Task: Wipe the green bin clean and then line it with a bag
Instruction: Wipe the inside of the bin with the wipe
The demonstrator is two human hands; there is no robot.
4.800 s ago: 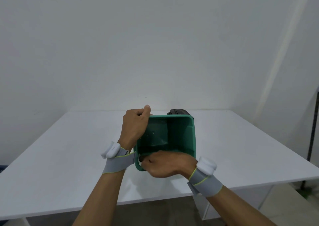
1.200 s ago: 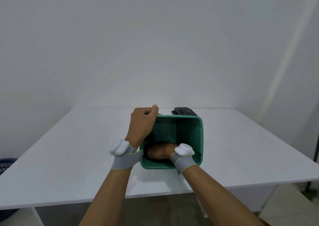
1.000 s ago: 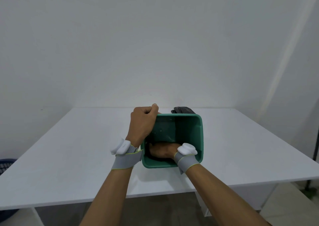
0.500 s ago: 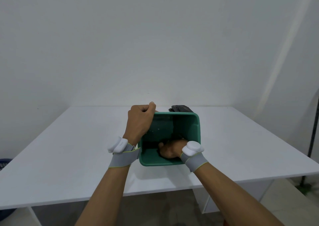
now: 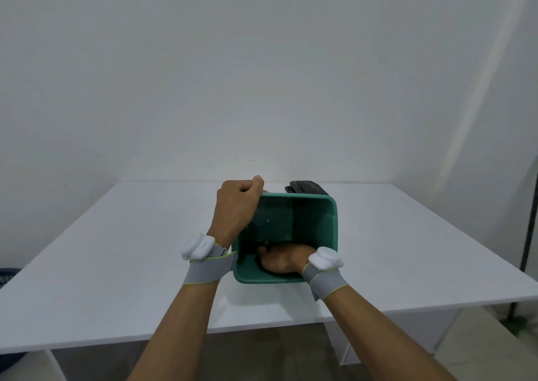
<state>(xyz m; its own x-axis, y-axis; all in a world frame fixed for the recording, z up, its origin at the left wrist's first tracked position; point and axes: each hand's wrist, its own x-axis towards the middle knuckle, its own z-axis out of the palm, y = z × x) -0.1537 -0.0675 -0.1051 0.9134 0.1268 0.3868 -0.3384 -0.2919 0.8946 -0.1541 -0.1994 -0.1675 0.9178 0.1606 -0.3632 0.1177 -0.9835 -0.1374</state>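
Two hands work on the green bin (image 5: 330, 229), which sits near the front edge of the white table (image 5: 116, 252), a little right of centre, its open mouth tipped toward the camera. The left hand (image 5: 237, 206) is curled in a fist over the bin's far left rim corner, thumb on top, gripping the rim. The right hand (image 5: 283, 260) reaches down inside the bin, low against the near wall, knuckles up; its fingers are hidden, so whether it holds a cloth or anything else cannot be told. Both wrists wear grey bands with white pods, the right one level with the bin's near right corner. Behind the bin, touching or just beyond its far rim, lies a folded black bag (image 5: 305, 188). Bare tabletop spreads wide to the left, right and back of the bin. Plain white walls close the room behind. A dark stand (image 5: 524, 261) rises at the far right, and a blue basket (image 5: 7, 276) peeks in at the left edge, below table level.
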